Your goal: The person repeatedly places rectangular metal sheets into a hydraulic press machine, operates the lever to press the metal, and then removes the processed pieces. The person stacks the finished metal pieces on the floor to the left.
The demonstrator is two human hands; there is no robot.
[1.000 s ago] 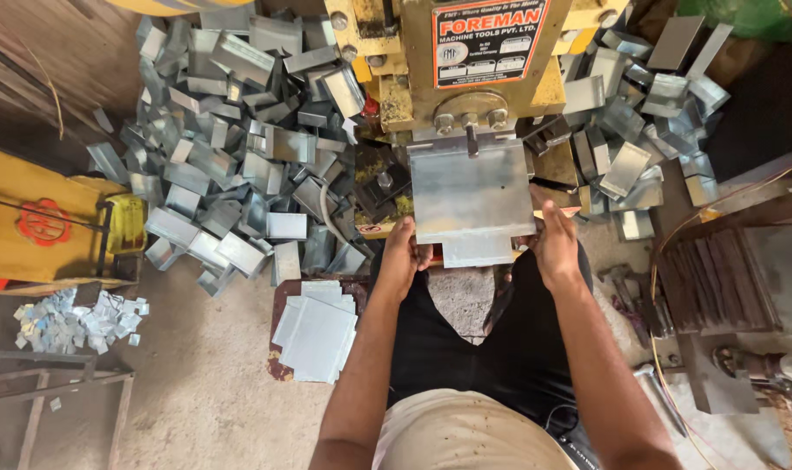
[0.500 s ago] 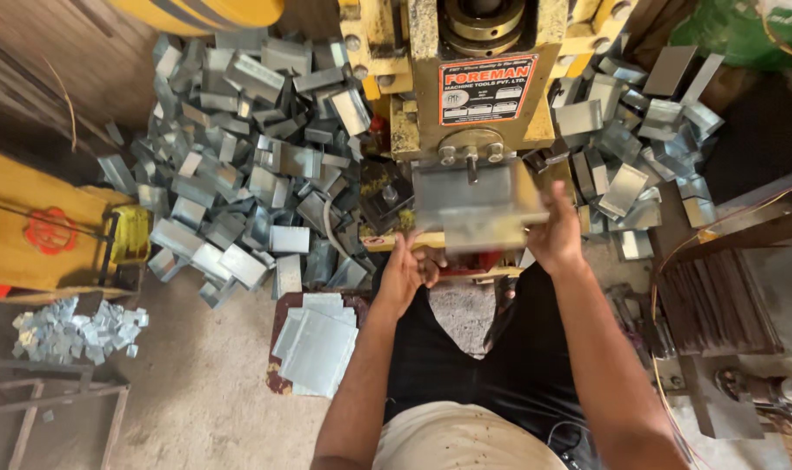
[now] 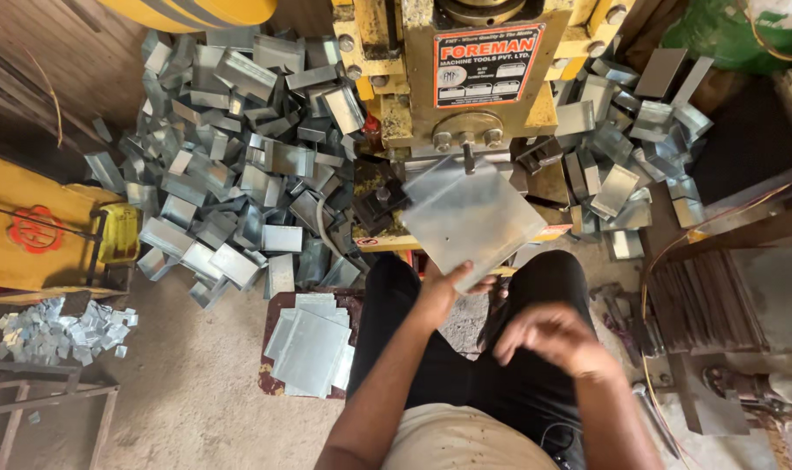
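The metal sheet (image 3: 471, 219) is a flat grey square, turned corner-on and tilted, and you hold it by its lower edge in your left hand (image 3: 439, 292), thumb on top and fingers pinched together under it. Its upper corner reaches up to the mouth of the yellow press (image 3: 396, 113), just beyond your fingertips. Above that, on the face of the press, sits a rectangular plate label (image 3: 483, 65) with an orange-red border, a pale panel and dark blocks of print. A small pale sticker with a red mark (image 3: 367, 241) lies on the press bed, just left of the sheet's lower corner. Your right hand (image 3: 552, 339) hangs free over your lap, below and to the right of the sheet, not touching it; it is blurred, the fingers look loosely spread and hold nothing. Left of your left hand, by your knee, a stack of flat blanks (image 3: 309, 348) rests on a dark red stool (image 3: 270, 383). Farther out on that side is a big heap of bent grey pieces (image 3: 230, 165), and a smaller heap of bent pieces (image 3: 631, 148) lies past your right hand. At the far left stands a yellow board with a round red emblem (image 3: 36, 228), and below it a scatter of small offcuts (image 3: 61, 332).
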